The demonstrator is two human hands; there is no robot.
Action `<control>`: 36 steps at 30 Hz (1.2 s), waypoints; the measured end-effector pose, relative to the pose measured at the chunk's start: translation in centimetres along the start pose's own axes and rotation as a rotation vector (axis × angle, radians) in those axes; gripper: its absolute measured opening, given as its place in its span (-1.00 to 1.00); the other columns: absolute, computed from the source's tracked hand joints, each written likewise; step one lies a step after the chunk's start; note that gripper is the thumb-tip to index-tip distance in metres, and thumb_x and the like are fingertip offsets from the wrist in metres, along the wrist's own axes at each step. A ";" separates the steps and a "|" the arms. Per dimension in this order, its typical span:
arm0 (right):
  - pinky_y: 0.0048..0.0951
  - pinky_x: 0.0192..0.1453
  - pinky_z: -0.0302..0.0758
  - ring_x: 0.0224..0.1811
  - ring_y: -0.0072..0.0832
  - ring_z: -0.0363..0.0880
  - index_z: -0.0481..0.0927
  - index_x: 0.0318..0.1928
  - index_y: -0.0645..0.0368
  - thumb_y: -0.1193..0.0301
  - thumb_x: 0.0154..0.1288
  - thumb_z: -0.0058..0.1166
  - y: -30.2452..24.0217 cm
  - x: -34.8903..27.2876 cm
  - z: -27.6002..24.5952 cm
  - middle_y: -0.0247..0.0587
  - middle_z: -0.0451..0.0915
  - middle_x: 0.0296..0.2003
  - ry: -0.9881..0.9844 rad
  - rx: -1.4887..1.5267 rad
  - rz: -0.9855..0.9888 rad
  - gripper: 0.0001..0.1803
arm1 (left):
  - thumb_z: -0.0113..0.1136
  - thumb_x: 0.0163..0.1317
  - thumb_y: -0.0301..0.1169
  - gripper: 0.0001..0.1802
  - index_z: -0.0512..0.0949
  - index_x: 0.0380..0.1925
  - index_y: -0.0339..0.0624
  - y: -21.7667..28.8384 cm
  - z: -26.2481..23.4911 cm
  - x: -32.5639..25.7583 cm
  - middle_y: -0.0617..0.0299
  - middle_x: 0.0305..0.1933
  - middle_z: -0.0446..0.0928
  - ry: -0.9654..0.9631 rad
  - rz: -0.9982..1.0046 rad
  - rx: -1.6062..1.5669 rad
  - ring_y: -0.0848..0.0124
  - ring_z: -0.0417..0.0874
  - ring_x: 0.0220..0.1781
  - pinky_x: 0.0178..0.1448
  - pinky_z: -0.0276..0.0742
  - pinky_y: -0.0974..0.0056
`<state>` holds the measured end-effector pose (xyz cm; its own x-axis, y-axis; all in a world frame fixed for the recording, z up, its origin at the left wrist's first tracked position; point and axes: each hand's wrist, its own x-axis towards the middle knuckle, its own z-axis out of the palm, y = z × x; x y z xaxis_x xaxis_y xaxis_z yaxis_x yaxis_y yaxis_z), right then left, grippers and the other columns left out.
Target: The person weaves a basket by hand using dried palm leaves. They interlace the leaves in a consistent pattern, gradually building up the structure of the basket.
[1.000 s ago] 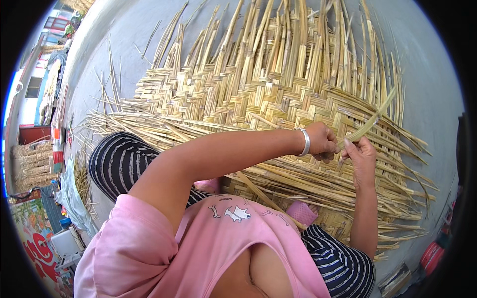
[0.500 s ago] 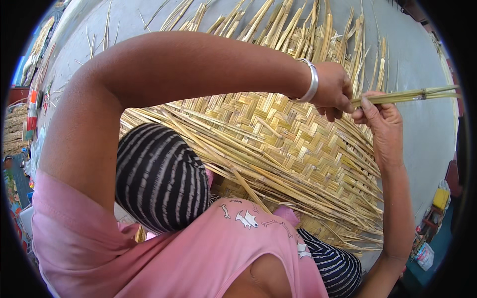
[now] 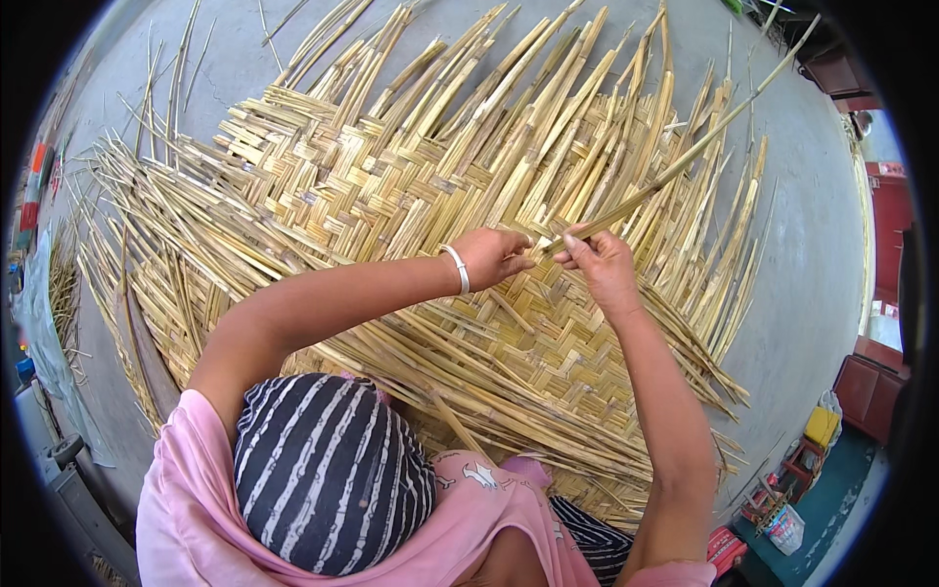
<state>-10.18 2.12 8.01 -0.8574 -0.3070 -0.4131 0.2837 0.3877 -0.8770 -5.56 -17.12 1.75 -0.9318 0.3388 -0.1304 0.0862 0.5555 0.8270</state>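
My right hand [image 3: 599,266] pinches a long, thin bundle of split reed strips [image 3: 690,157] near its lower end; the bundle slants up to the far right. Just left of that end is my left hand [image 3: 492,257], its fingers curled together and a bracelet on the wrist. What its fingertips hold, if anything, is too small to make out. Under both hands spreads a partly woven reed mat [image 3: 562,338] with a zigzag pattern. Its unwoven strip ends [image 3: 528,73] fan out at the far side, and more long strips [image 3: 460,367] lie across it nearer my knees.
The mat lies on a grey floor [image 3: 817,225]. Loose reed pieces are at the left near a clear plastic sheet [image 3: 49,313]. Dark red furniture [image 3: 873,386] stands at the right, with a yellow object [image 3: 822,427] near it. My knee [image 3: 333,479] in striped cloth is at the mat's near edge.
Both hands have moved left and nearer, over the mat's middle. The reed strips, earlier level toward the right, now slant upward. The hands have parted slightly, and the view takes in more of the mat.
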 end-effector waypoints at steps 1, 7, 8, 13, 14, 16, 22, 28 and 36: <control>-0.57 -0.27 0.59 -0.35 -0.53 0.63 0.54 -0.15 0.30 0.43 0.31 0.06 0.6 1.3 -0.6 -0.21 0.61 -0.34 0.021 0.004 0.002 -0.81 | 0.20 0.15 -0.15 -0.54 0.48 0.00 -0.13 -0.5 0.1 0.3 0.10 0.00 0.55 -0.047 0.073 0.183 0.17 0.52 0.12 0.11 0.44 0.08; -0.57 -0.27 0.59 -0.36 -0.54 0.62 0.53 -0.14 0.30 0.40 0.31 0.06 3.5 6.7 -1.1 -0.22 0.62 -0.36 0.064 0.112 0.043 -0.78 | 0.08 0.20 -0.15 -0.45 0.35 0.18 -0.08 -4.7 3.1 -1.2 0.17 0.37 0.20 -0.059 0.388 0.576 0.26 0.14 0.43 0.43 -0.01 0.03; -0.57 -0.28 0.58 -0.37 -0.54 0.62 0.53 -0.14 0.30 0.39 0.31 0.06 3.9 7.5 -1.0 -0.22 0.62 -0.36 0.059 0.127 0.039 -0.78 | 0.06 0.22 -0.14 -0.45 0.34 0.19 -0.08 -5.1 3.2 -1.2 0.17 0.38 0.19 -0.035 0.429 0.604 0.26 0.13 0.44 0.44 -0.01 0.04; -0.59 -0.28 0.57 -0.35 -0.56 0.62 0.51 -0.12 0.29 0.38 0.32 0.05 5.6 9.0 -0.2 -0.24 0.60 -0.34 0.043 0.087 0.100 -0.77 | 0.04 0.25 -0.15 -0.50 0.38 0.16 -0.10 -5.3 3.7 -1.2 0.16 0.38 0.20 0.001 0.416 0.550 0.30 0.16 0.43 0.44 0.01 0.05; -0.59 -0.28 0.57 -0.35 -0.57 0.62 0.51 -0.11 0.29 0.39 0.32 0.05 5.7 9.0 -0.1 -0.24 0.60 -0.34 0.050 0.092 0.088 -0.77 | 0.04 0.24 -0.16 -0.50 0.39 0.15 -0.10 -5.2 3.8 -1.2 0.16 0.37 0.21 0.007 0.411 0.543 0.30 0.17 0.42 0.43 0.02 0.05; -0.59 -0.28 0.56 -0.33 -0.57 0.62 0.49 -0.10 0.29 0.40 0.33 0.04 6.0 9.0 -0.1 -0.25 0.59 -0.33 0.066 0.101 0.065 -0.77 | 0.06 0.23 -0.16 -0.51 0.40 0.13 -0.10 -5.1 3.8 -1.2 0.16 0.35 0.23 0.012 0.407 0.537 0.30 0.19 0.41 0.42 0.05 0.05; -0.59 -0.30 0.55 -0.34 -0.58 0.61 0.47 -0.08 0.27 0.42 0.33 0.03 7.0 8.8 -0.1 -0.26 0.57 -0.36 0.078 0.185 0.042 -0.78 | 0.06 0.23 -0.17 -0.53 0.41 0.11 -0.10 -4.7 3.4 -1.1 0.16 0.34 0.26 0.014 0.411 0.539 0.31 0.21 0.40 0.40 0.06 0.07; -0.63 -0.30 0.51 -0.40 -0.63 0.57 0.48 -0.10 0.23 0.38 0.34 0.02 7.4 8.9 0.3 -0.29 0.59 -0.39 0.095 0.033 -0.019 -0.79 | 0.05 0.24 -0.17 -0.53 0.41 0.11 -0.10 -4.8 3.4 -1.1 0.16 0.34 0.25 0.020 0.410 0.533 0.31 0.20 0.40 0.41 0.04 0.06; -0.55 -0.35 0.54 -0.42 -0.56 0.62 0.51 -0.15 0.29 0.42 0.31 0.03 7.5 8.3 1.5 -0.23 0.60 -0.38 0.205 -0.070 -0.089 -0.81 | 0.03 0.25 -0.16 -0.54 0.41 0.12 -0.09 -5.3 3.6 -1.2 0.16 0.34 0.25 0.020 0.406 0.529 0.31 0.20 0.40 0.43 0.02 0.06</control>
<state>-14.51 1.18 -2.34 -0.9489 -0.1629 -0.2702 0.1787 0.4283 -0.8858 -3.59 -17.73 -4.46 -0.7948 0.5884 0.1488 0.5881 0.6862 0.4280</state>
